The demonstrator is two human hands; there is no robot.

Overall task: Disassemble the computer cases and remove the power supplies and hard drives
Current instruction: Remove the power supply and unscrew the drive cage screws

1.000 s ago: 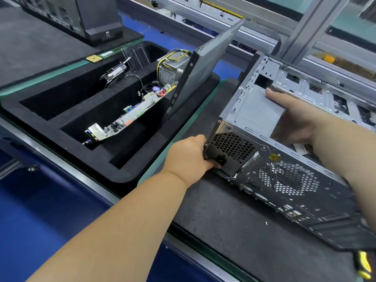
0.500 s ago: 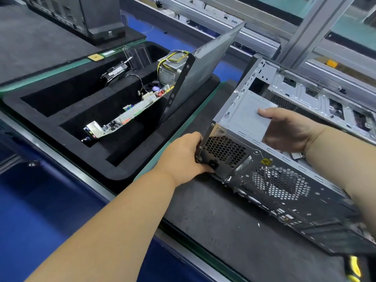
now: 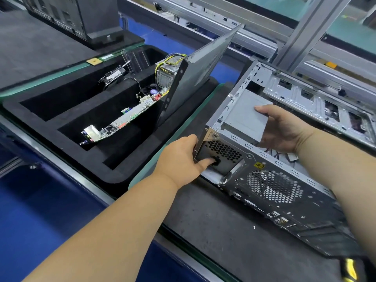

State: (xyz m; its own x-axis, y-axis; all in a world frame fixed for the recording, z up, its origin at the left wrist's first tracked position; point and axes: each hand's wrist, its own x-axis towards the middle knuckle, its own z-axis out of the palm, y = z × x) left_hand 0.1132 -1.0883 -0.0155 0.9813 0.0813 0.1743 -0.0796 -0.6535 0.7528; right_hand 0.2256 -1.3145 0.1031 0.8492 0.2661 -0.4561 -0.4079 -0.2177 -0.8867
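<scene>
L hand: arm reaches in from lower left, fingers wrapped round the rear corner of the computer case, thumb pressed on the black socket of the power supply. So it grips the case edge w/ thumb on the PSU back face. R hand: arm comes in from the right edge, hand reaches down into the open case, thumb laid flat along the PSU's top edge, palm against its inner side. Other fingers are hidden behind the PSU, so can't tell if they curl under it or just press.

PSU sits in the case's rear corner, between the two hands, honeycomb grille facing the L hand. Case lies on its side on the dark surface, open side up, round fan grille + yellow warning sticker below the R hand.

Counts: 1 open case under the hands, 1 more closed tower well beyond the L hand. 1 black foam tray just left of the L hand, 3 compartments visible. In it: 1 motherboard standing on edge, 1 removed PSU w/ yellow wires, 1 side panel leaning upright, 1 small fan-like part in the far compartment. Yellow-black tool handle below the R forearm, partly cut off.
</scene>
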